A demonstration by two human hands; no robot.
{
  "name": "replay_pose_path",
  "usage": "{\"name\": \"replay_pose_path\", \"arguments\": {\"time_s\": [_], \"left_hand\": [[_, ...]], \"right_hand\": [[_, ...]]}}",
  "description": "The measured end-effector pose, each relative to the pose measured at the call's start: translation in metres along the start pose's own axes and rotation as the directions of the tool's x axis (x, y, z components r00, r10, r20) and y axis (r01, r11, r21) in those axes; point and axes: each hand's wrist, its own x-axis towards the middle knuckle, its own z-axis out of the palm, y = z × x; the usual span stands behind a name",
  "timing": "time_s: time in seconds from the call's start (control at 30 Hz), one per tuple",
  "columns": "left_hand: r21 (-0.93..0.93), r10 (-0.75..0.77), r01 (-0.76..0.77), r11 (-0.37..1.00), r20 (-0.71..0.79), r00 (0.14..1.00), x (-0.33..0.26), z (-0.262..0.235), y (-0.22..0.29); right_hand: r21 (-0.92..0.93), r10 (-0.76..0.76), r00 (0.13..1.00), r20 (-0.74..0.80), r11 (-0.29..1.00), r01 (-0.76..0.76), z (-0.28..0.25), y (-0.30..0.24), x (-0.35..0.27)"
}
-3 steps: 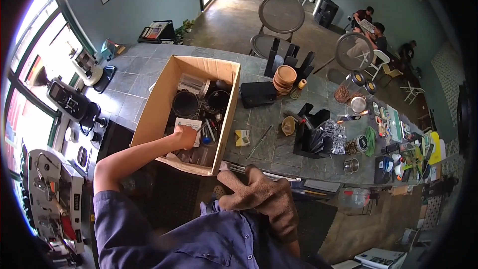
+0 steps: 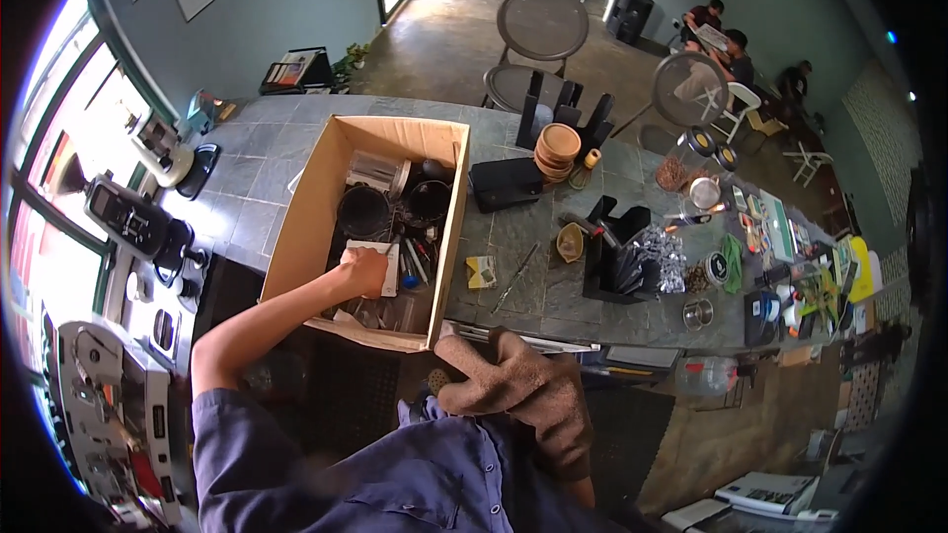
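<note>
My left hand [image 2: 365, 270] reaches into an open cardboard box [image 2: 288, 237] on the tiled counter, its fingers curled over a white packet [image 2: 391, 259]. Around it in the box are two round black containers, the nearer-left one [image 2: 363, 210] showing its open top. A clear jar [image 2: 379, 174] lies behind them. Several pens [image 2: 419, 262] rest just right of the packet, with clear plastic pieces [image 2: 395, 314] at the near end. A brown cloth [image 2: 513, 387] covers my right hand at the counter's front edge, hiding its fingers; only some bare forearm shows below.
Right of the box stand a black case [image 2: 506, 184], stacked terracotta saucers [image 2: 558, 145] and a black holder [image 2: 607, 281] with silver packets. A small yellow-and-white card [image 2: 481, 272] and a thin rod [image 2: 515, 277] lie near the box. A coffee grinder [image 2: 133, 217] stands left. People sit far right.
The view has turned slightly, shifting the room and counter a little to the left. My left hand stays on the packet in the box.
</note>
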Motion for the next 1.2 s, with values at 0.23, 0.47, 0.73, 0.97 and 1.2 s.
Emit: {"name": "replay_pose_path", "arguments": {"time_s": [0.23,0.47,0.73,0.97,1.2], "left_hand": [[-0.171,0.000,-0.011,0.985,-0.068,0.998,-0.001,0.021,-0.014],[-0.064,0.065,-0.065,0.996,-0.004,0.998,-0.005,0.021,-0.018],[-0.666,-0.064,-0.522,0.533,-0.646,0.760,-0.149,-0.057,-0.004],[-0.741,0.033,-0.671,0.005,-0.671,0.741,-0.209,-0.048,0.077],[-0.656,-0.017,-0.748,0.102,-0.753,0.658,-0.207,-0.025,0.095]], "right_hand": [[0.071,0.046,0.999,0.027,0.996,-0.048,0.015,-0.011,0.012],[-0.119,-0.064,0.994,0.092,0.990,0.075,0.014,-0.026,0.019],[0.097,0.580,0.713,0.395,0.745,-0.660,0.040,-0.037,0.039],[0.606,0.723,0.691,0.022,0.540,-0.584,0.083,-0.016,0.047],[0.649,0.705,0.672,-0.226,0.623,-0.436,0.038,-0.053,0.052]]}}
